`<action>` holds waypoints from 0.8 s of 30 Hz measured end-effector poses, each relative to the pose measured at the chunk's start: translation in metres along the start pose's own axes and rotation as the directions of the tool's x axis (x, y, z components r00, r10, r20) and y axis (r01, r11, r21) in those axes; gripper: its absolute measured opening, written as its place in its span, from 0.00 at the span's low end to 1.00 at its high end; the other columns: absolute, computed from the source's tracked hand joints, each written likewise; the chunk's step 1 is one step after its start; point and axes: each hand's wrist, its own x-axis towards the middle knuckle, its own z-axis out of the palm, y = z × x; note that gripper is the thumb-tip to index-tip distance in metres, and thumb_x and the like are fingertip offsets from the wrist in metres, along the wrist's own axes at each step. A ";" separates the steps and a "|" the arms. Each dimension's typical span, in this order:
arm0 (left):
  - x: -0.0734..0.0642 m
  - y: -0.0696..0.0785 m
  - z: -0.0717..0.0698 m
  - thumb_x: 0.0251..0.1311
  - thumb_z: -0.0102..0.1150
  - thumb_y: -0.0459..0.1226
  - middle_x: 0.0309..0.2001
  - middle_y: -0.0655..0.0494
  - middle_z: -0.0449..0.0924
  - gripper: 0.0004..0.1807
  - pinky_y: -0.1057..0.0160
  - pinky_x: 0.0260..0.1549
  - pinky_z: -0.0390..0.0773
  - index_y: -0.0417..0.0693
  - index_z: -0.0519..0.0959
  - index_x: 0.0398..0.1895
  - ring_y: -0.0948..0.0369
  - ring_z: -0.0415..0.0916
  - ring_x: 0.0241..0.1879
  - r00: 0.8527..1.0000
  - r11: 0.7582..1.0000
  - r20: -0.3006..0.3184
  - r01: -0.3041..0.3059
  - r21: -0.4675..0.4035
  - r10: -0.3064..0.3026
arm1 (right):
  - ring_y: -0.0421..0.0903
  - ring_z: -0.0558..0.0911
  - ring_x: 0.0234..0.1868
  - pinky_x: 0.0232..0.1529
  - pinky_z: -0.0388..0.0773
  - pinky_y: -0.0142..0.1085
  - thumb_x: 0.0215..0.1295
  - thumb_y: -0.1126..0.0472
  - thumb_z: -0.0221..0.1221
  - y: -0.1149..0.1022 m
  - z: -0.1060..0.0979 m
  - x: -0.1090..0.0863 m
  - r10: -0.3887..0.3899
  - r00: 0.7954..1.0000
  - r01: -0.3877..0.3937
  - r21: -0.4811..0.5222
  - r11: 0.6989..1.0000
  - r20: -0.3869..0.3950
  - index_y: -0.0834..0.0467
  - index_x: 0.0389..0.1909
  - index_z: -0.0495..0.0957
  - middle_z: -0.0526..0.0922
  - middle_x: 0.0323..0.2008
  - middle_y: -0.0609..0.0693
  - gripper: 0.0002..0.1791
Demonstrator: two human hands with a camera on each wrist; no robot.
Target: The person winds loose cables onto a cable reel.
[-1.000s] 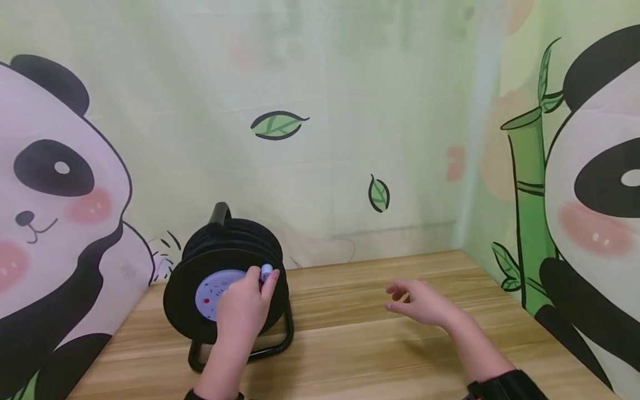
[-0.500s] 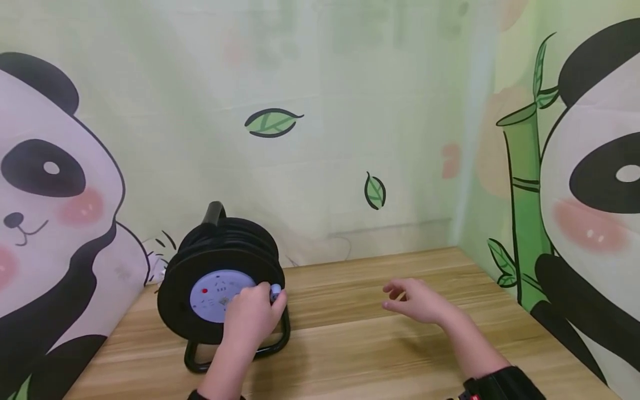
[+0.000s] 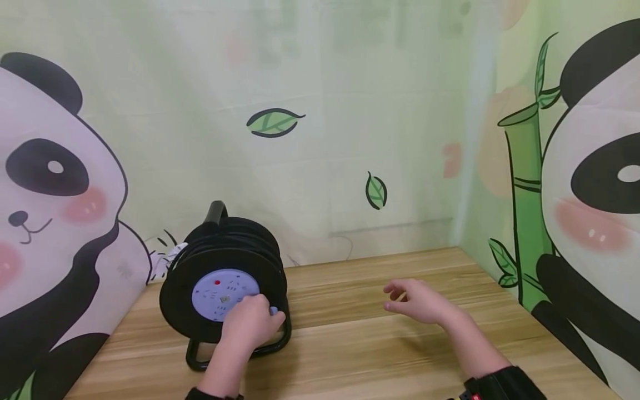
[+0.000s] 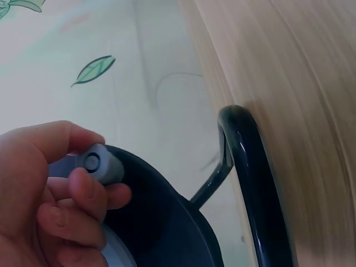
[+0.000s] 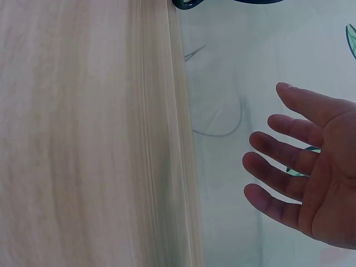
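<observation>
On the left part of the table stands a black cable reel (image 3: pixel 176 300) with a pale blue socket panel (image 3: pixel 209 300) on its front. My left hand (image 3: pixel 250 323) pinches the grey-blue crank knob (image 4: pixel 111 168) at the right side of the reel's disc, thumb and fingers curled round it in the left wrist view. The hand hides part of the panel. Well to the right of the reel, my right hand (image 3: pixel 417 303) hovers over the table with fingers relaxed and apart, holding nothing; the right wrist view shows its palm bare.
The reel has a carrying handle (image 3: pixel 217 213) on top and a black tube stand (image 4: pixel 258 189) under it. Black cable (image 3: pixel 250 233) is wound behind the disc. A wooden table (image 3: pixel 350 355) meets a printed panda backdrop (image 3: pixel 320 155) at its back edge.
My left hand has brought the knob downward, and the reel's face has turned clockwise, its red dot shifting up and right. White bits have appeared at the reel's upper left. My right hand stays put.
</observation>
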 end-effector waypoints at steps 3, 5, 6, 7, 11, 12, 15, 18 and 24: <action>0.001 -0.006 0.001 0.55 0.59 0.50 0.18 0.55 0.69 0.19 0.58 0.17 0.67 0.50 0.70 0.15 0.58 0.68 0.19 0.998 1.000 0.062 0.017 -0.003 -0.017 | 0.44 0.78 0.40 0.39 0.79 0.42 0.62 0.50 0.64 0.000 0.000 0.000 0.005 1.000 -0.005 0.002 1.000 0.001 0.54 0.51 0.77 0.80 0.42 0.49 0.19; 0.001 -0.010 0.002 0.54 0.59 0.50 0.19 0.55 0.70 0.17 0.58 0.18 0.68 0.49 0.72 0.18 0.58 0.68 0.20 0.995 0.999 0.095 0.034 -0.007 -0.033 | 0.45 0.78 0.40 0.39 0.79 0.42 0.62 0.51 0.63 0.001 0.000 0.000 0.007 1.000 -0.007 0.005 1.000 0.000 0.54 0.51 0.77 0.80 0.42 0.49 0.19; 0.001 -0.012 0.001 0.54 0.60 0.50 0.20 0.55 0.71 0.16 0.57 0.19 0.69 0.49 0.74 0.20 0.57 0.69 0.21 0.993 0.999 0.108 0.040 -0.008 -0.039 | 0.45 0.78 0.41 0.39 0.79 0.42 0.62 0.51 0.63 0.000 0.000 0.000 0.008 1.000 -0.008 0.005 1.000 0.000 0.54 0.51 0.77 0.80 0.42 0.50 0.19; 0.002 -0.014 0.001 0.54 0.60 0.50 0.21 0.55 0.72 0.16 0.57 0.20 0.70 0.48 0.75 0.22 0.57 0.69 0.22 0.992 0.999 0.122 0.045 -0.007 -0.044 | 0.45 0.78 0.41 0.39 0.79 0.42 0.62 0.51 0.63 0.000 0.000 -0.001 0.008 1.000 -0.008 0.007 1.000 0.001 0.54 0.51 0.77 0.80 0.42 0.50 0.19; 0.000 -0.022 -0.001 0.53 0.61 0.48 0.25 0.54 0.74 0.14 0.54 0.25 0.72 0.46 0.77 0.28 0.57 0.70 0.25 0.984 0.998 0.167 0.055 -0.004 -0.053 | 0.46 0.79 0.42 0.40 0.79 0.44 0.63 0.51 0.63 0.000 -0.001 -0.001 0.003 1.000 -0.003 0.011 1.000 0.003 0.54 0.52 0.77 0.80 0.43 0.52 0.19; 0.000 -0.023 -0.002 0.53 0.61 0.47 0.23 0.55 0.74 0.14 0.55 0.25 0.72 0.46 0.77 0.27 0.57 0.70 0.24 0.982 0.998 0.180 0.057 -0.003 -0.056 | 0.46 0.79 0.42 0.40 0.79 0.44 0.63 0.50 0.63 0.000 -0.001 -0.001 0.002 1.000 -0.002 0.012 1.000 0.003 0.54 0.52 0.77 0.80 0.43 0.52 0.19; -0.003 -0.027 -0.004 0.53 0.61 0.47 0.17 0.56 0.75 0.14 0.57 0.23 0.70 0.47 0.76 0.21 0.58 0.71 0.21 0.976 0.998 0.207 0.062 0.003 -0.061 | 0.46 0.79 0.41 0.40 0.79 0.43 0.62 0.50 0.63 0.000 -0.002 -0.002 -0.002 1.000 0.002 0.010 1.000 0.002 0.54 0.52 0.77 0.81 0.43 0.51 0.20; -0.007 -0.028 -0.006 0.54 0.62 0.49 0.11 0.57 0.74 0.19 0.59 0.19 0.68 0.48 0.74 0.14 0.59 0.71 0.15 0.971 0.998 0.229 0.069 0.012 -0.070 | 0.45 0.79 0.41 0.40 0.79 0.43 0.62 0.50 0.63 0.000 -0.002 -0.002 -0.004 1.000 0.004 0.005 1.000 0.000 0.54 0.52 0.77 0.80 0.42 0.49 0.20; -0.013 -0.031 -0.012 0.55 0.64 0.48 0.11 0.57 0.75 0.17 0.59 0.18 0.66 0.49 0.73 0.17 0.60 0.71 0.13 0.962 0.994 0.250 0.101 0.040 -0.108 | 0.47 0.79 0.41 0.40 0.79 0.43 0.63 0.49 0.63 -0.001 -0.004 -0.003 -0.016 1.000 0.016 0.013 1.000 -0.001 0.56 0.52 0.77 0.80 0.42 0.51 0.21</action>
